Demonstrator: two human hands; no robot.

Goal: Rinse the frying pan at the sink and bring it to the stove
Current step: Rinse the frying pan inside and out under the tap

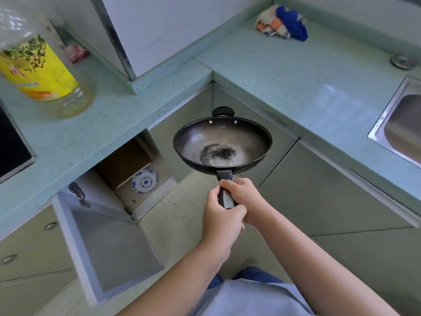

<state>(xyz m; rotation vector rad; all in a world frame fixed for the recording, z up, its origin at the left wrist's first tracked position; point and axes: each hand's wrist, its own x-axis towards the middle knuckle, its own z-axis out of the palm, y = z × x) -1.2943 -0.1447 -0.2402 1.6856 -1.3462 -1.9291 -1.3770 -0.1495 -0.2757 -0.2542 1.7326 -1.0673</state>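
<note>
A black frying pan (222, 142) hangs level in the air in front of the corner cabinets, with dark specks lying in its grey bottom. Both hands grip its black handle: my left hand (219, 216) nearer my body, my right hand (245, 198) just beyond it, closer to the pan. The steel sink (385, 131) is set into the counter at the right edge. A black stove top (11, 142) shows at the left edge.
A big oil bottle with a yellow label (45, 71) stands on the pale green counter (284, 71) at left. A cabinet door (107, 247) below hangs open, with a blue-and-white plate (145, 181) inside. A crumpled cloth (282, 22) lies at the back right.
</note>
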